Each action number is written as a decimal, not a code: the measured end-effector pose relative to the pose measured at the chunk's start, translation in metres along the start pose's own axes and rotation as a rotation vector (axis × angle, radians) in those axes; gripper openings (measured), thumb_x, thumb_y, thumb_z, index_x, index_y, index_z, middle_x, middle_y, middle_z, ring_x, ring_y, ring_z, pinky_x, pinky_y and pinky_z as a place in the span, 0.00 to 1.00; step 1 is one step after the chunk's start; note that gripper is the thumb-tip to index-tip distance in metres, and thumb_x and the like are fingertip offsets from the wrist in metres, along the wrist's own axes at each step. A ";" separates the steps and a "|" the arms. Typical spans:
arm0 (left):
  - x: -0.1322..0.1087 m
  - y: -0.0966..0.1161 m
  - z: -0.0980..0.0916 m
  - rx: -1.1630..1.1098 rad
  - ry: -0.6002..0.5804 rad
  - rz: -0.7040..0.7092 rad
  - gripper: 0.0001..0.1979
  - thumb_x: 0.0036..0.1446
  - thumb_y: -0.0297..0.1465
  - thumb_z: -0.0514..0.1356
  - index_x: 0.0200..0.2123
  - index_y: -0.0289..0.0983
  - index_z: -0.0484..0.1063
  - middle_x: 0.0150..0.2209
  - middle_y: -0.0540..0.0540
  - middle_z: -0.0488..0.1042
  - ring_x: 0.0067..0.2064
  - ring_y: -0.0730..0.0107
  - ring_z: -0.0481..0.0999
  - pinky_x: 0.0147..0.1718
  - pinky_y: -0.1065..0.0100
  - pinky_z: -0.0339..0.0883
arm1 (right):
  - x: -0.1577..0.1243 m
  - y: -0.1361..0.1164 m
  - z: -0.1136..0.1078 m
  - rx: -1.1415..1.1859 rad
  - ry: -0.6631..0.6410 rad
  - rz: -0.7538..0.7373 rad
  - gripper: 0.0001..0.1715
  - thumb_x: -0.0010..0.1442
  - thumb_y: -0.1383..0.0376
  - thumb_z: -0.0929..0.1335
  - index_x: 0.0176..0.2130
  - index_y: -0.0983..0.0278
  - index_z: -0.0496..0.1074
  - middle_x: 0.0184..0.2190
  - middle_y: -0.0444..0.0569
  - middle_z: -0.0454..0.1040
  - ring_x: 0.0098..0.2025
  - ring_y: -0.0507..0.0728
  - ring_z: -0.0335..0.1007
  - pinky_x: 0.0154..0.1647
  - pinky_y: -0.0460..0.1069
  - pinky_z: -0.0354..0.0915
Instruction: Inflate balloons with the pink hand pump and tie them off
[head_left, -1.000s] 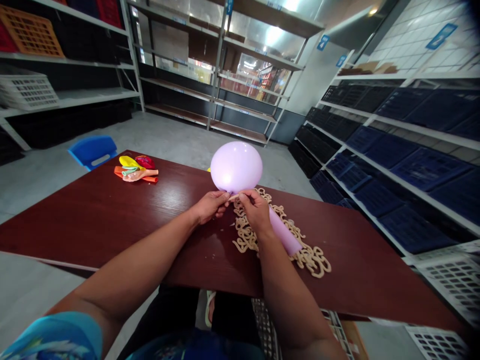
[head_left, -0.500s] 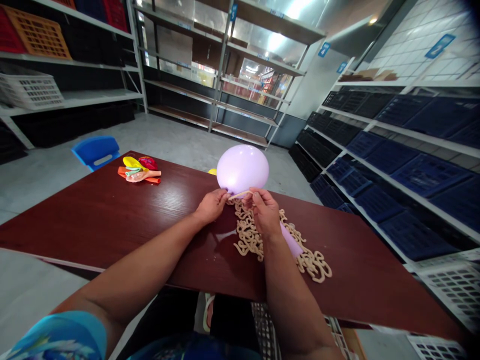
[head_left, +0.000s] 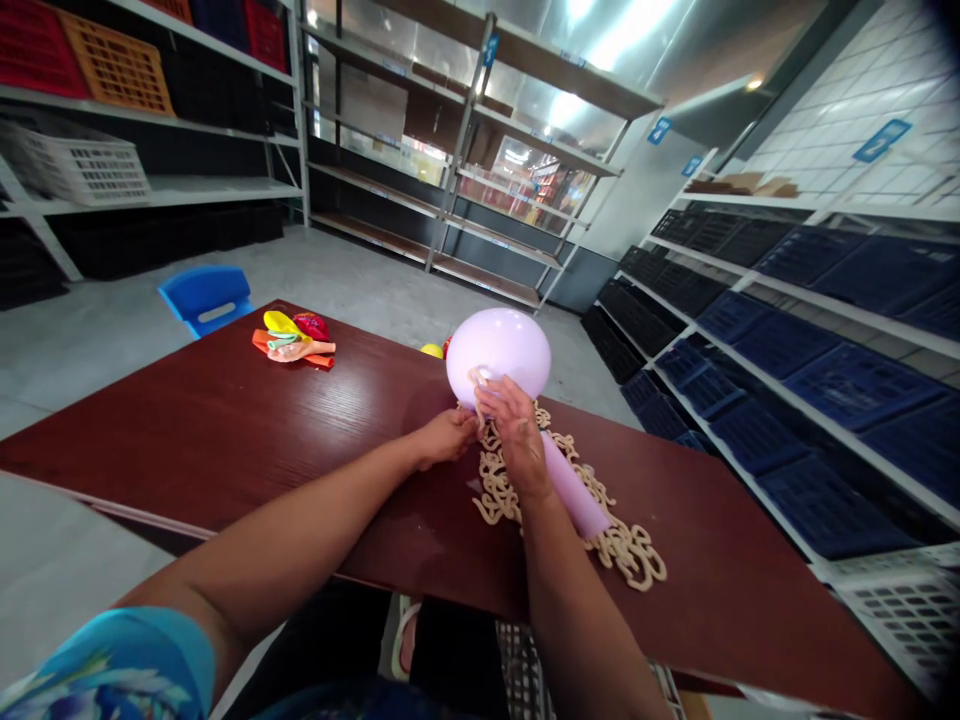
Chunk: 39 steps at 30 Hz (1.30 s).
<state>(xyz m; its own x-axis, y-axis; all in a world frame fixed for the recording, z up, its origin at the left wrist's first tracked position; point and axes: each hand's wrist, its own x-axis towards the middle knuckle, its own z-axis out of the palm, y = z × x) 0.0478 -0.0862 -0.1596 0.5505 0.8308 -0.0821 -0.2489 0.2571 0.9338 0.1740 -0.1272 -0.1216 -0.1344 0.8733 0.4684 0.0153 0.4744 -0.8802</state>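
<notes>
Left hand (head_left: 448, 437): fingers closed at lilac balloon's (head_left: 499, 345) base. Right hand (head_left: 517, 435): at beige cord (head_left: 477, 378), grip unclear. White crate (head_left: 109, 170), shelved: contents indiscernible.

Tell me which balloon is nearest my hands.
The round lilac balloon, right by your left hand and right hand. It is blown up, while the limp balloons lie in a mixed-colour pile farther left on the table.
</notes>
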 end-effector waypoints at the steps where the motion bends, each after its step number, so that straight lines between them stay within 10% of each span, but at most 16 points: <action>1: 0.000 0.000 0.001 -0.082 -0.058 -0.075 0.11 0.53 0.35 0.55 0.23 0.35 0.62 0.18 0.55 0.53 0.16 0.81 0.46 0.14 0.76 0.39 | 0.000 0.000 0.000 0.020 0.006 -0.017 0.38 0.53 0.42 0.60 0.56 0.59 0.58 0.53 0.55 0.64 0.54 0.61 0.62 0.53 0.59 0.59; 9: -0.001 0.010 -0.004 -0.542 -0.273 -0.217 0.07 0.51 0.27 0.58 0.27 0.34 0.59 0.20 0.56 0.49 0.16 0.88 0.45 0.13 0.82 0.36 | 0.001 0.010 0.000 0.000 0.331 0.007 0.18 0.59 0.51 0.60 0.32 0.62 0.69 0.28 0.47 0.71 0.31 0.52 0.68 0.36 0.50 0.65; 14: -0.005 0.018 -0.001 -0.673 -0.296 -0.206 0.08 0.53 0.29 0.57 0.28 0.33 0.59 0.21 0.55 0.50 0.16 0.88 0.47 0.13 0.83 0.39 | 0.006 0.032 -0.002 0.038 0.344 0.395 0.15 0.54 0.53 0.65 0.28 0.63 0.68 0.20 0.42 0.67 0.21 0.49 0.61 0.18 0.44 0.58; 27: -0.019 0.030 0.003 -0.869 -0.430 -0.360 0.10 0.55 0.25 0.54 0.25 0.35 0.54 0.21 0.55 0.49 0.15 0.86 0.50 0.09 0.83 0.41 | 0.005 0.033 0.017 0.541 0.178 0.461 0.15 0.52 0.57 0.68 0.39 0.62 0.72 0.39 0.47 0.74 0.44 0.55 0.69 0.48 0.50 0.63; 39: -0.015 0.030 -0.004 -0.786 -0.376 -0.340 0.09 0.56 0.27 0.53 0.25 0.35 0.55 0.20 0.56 0.50 0.14 0.86 0.48 0.08 0.82 0.39 | 0.003 0.042 0.012 0.311 0.172 0.352 0.17 0.53 0.52 0.67 0.36 0.61 0.73 0.34 0.46 0.73 0.36 0.54 0.69 0.39 0.50 0.65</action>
<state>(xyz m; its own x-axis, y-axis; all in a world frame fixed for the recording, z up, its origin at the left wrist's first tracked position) 0.0293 -0.0887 -0.1317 0.8801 0.4709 -0.0611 -0.4192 0.8310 0.3657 0.1629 -0.1061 -0.1582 -0.0082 0.9926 0.1215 -0.2692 0.1149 -0.9562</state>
